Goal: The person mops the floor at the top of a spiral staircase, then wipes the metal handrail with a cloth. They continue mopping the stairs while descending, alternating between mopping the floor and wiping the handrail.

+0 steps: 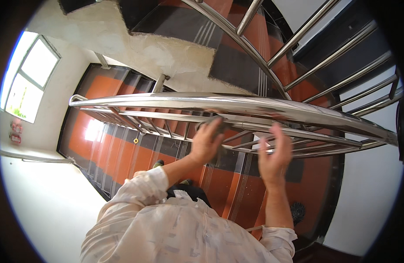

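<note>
My left hand is closed around a dark grey-green cloth, partly hidden by my fingers and blurred. It is at the lower rail of a stainless-steel stair railing, just beneath the thick polished handrail. My right hand is raised beside the same railing, further right, thumb and fingers apart and nothing in it. Its fingertips come close to the underside of the handrail; whether they touch the metal I cannot tell.
Orange-and-grey tiled stairs descend to the left, with my shoes on them. More railing bars and upper steps rise above. A dark mesh-like bundle lies at right. A small yellow ring and a window are to the left.
</note>
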The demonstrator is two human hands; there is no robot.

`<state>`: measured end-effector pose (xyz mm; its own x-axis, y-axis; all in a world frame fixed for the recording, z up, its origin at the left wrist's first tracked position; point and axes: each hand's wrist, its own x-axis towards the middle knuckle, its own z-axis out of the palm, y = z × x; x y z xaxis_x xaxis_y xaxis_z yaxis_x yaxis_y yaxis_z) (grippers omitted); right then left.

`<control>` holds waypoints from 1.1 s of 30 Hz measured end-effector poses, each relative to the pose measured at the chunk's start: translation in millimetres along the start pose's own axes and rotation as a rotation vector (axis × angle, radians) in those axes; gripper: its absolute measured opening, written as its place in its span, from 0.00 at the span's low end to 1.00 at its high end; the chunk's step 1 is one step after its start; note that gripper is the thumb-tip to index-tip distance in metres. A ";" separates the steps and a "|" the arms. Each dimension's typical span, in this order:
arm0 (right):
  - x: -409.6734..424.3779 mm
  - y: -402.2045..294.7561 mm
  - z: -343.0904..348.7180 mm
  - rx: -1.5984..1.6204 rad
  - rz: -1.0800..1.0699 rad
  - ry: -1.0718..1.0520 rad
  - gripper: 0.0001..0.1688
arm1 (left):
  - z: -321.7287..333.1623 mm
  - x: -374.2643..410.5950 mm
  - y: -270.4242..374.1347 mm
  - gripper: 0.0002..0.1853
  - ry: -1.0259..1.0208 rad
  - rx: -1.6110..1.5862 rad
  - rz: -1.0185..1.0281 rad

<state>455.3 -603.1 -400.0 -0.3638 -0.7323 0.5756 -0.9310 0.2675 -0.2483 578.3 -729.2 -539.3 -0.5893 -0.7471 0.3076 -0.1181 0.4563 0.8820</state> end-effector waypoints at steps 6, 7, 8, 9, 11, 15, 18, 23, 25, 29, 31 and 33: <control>66.3 5.9 21.4 -0.460 -0.226 0.145 0.16 | 73.6 45.1 -21.2 0.21 -0.218 0.391 0.493; 69.1 10.1 34.8 -0.578 -0.230 0.101 0.14 | 69.7 46.6 -35.9 0.20 -0.209 0.391 0.536; 69.5 14.4 46.3 -0.637 -0.226 0.149 0.12 | 61.3 47.4 -60.5 0.19 -0.177 0.403 0.501; 69.5 20.7 56.3 -0.699 -0.219 0.198 0.11 | 50.8 48.7 -92.8 0.18 -0.147 0.412 0.469; 70.2 22.3 65.1 -0.725 -0.221 0.234 0.11 | 0.7 55.1 -142.5 0.16 -0.203 0.414 0.244; 70.7 20.8 62.6 -0.794 -0.270 0.197 0.16 | -106.5 44.1 -271.9 0.17 -0.068 0.475 -0.115; 69.3 18.6 55.4 -0.842 -0.245 0.164 0.18 | -193.4 38.9 -368.1 0.15 -0.069 0.516 -0.349; 84.5 16.8 68.6 -0.824 -0.249 0.125 0.19 | -312.1 -7.4 -570.9 0.14 0.021 0.570 -0.723; 72.6 24.9 60.6 -0.879 -0.221 0.087 0.19 | -282.0 -6.2 -546.3 0.26 0.200 0.555 -0.696; 68.1 25.7 56.5 -0.877 -0.203 0.115 0.19 | -308.2 1.4 -443.0 0.25 0.060 0.451 -0.819; 72.6 26.1 56.6 -0.860 -0.221 0.108 0.19 | -332.0 0.3 -425.5 0.24 0.036 0.340 -0.736; 73.1 26.2 55.8 -0.856 -0.225 0.106 0.19 | -353.1 4.8 -393.2 0.20 -0.071 0.299 -0.578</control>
<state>405.8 -684.6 -407.9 -0.1313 -0.7737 0.6198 -0.6669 0.5315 0.5222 904.1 -1082.9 -758.4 -0.4142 -0.8832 -0.2200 -0.6430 0.1129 0.7575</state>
